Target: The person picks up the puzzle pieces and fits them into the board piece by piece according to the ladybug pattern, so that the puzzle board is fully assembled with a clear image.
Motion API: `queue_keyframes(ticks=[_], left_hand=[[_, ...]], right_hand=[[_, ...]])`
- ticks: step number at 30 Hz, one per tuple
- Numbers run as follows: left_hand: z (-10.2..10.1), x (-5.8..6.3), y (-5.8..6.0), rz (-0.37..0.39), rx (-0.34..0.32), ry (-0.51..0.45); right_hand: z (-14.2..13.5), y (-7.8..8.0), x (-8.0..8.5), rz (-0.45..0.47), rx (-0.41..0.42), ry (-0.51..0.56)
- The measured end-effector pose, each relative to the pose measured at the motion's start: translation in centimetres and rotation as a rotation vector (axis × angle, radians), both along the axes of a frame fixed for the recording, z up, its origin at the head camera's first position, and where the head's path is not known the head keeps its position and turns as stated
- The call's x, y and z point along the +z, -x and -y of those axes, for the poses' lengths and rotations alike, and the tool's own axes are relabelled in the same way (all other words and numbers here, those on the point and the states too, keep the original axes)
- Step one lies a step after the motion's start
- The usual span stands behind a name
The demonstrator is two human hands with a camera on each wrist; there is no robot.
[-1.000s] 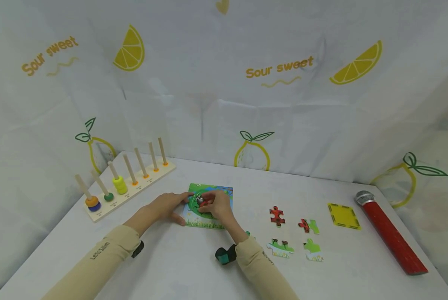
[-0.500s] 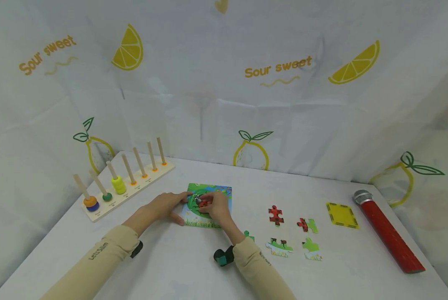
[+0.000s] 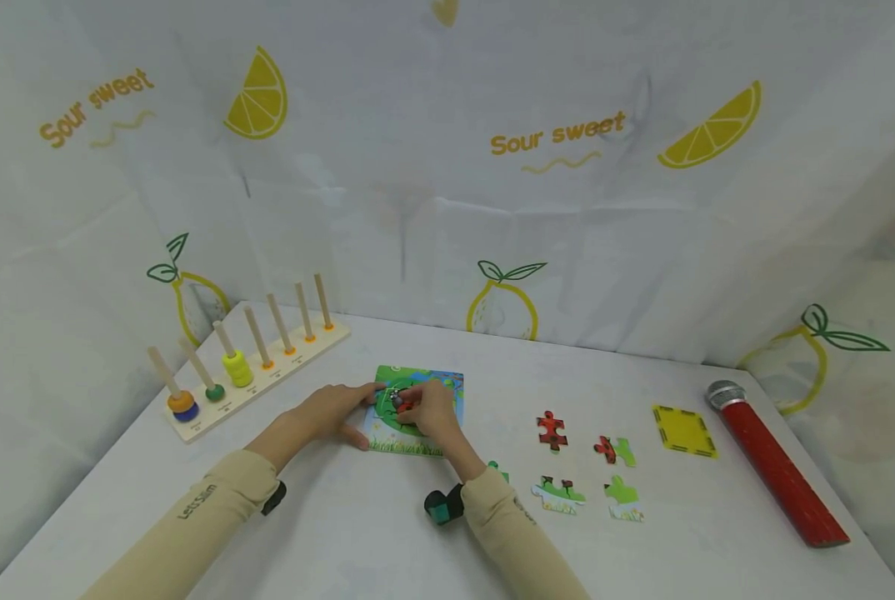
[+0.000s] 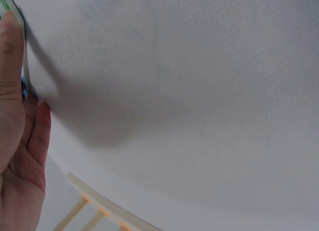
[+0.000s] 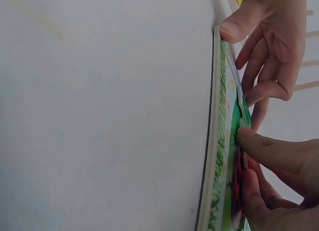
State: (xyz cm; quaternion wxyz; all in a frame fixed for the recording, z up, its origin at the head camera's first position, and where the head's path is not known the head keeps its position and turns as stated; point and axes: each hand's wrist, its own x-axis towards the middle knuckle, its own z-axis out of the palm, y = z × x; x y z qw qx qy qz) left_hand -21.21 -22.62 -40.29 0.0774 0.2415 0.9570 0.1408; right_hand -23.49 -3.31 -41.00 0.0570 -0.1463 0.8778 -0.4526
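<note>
A square puzzle board point(image 3: 402, 443) with a grassy picture and a round green recess lies in the middle of the table. My left hand point(image 3: 333, 412) rests along its left edge, thumb at the near corner and index finger farther up, as the right wrist view also shows. Over the recess my right hand point(image 3: 436, 410) pinches a red and dark ladybug puzzle piece point(image 3: 398, 402) between thumb and fingers. In the right wrist view, those fingers point(image 5: 256, 196) are low against the board, partly covering the piece. Only the board's edge point(image 4: 24, 47) shows in the left wrist view.
Loose puzzle pieces, among them a red one point(image 3: 552, 431), a red-green one point(image 3: 616, 451) and a grassy one point(image 3: 558, 495), lie right of the board. Farther right are a yellow plastic square point(image 3: 684, 431) and a red microphone point(image 3: 777, 467). A wooden peg rack point(image 3: 263, 379) stands back left.
My right hand shifts slightly over the recess, still pinching the puzzle piece. The left hand and the board stay about where they were.
</note>
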Motion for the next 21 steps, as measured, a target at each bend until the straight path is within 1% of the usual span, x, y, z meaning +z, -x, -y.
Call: queue_keyframes(ticks=[5,10,13,16,21], left_hand=[[-0.1,0.0,0.0,0.008,0.007,-0.005],[0.0,-0.1,0.0,0.015,0.016,-0.005],[0.1,-0.1,0.0,0.015,0.016,-0.010],[0.1,-0.2,0.0,0.007,0.009,-0.011],[0.1,-0.3,0.1,-0.003,0.008,-0.007]], right_hand=[[0.0,-0.1,0.2,-0.001,0.017,-0.014],[0.1,-0.2,-0.2,-0.032,0.034,-0.005],[0.1,-0.3,-0.6,-0.037,0.025,0.028],[0.0,-0.4,-0.9,-0.040,-0.006,0.068],[0.1,-0.4,-1.2,-0.059,-0.063,0.170]])
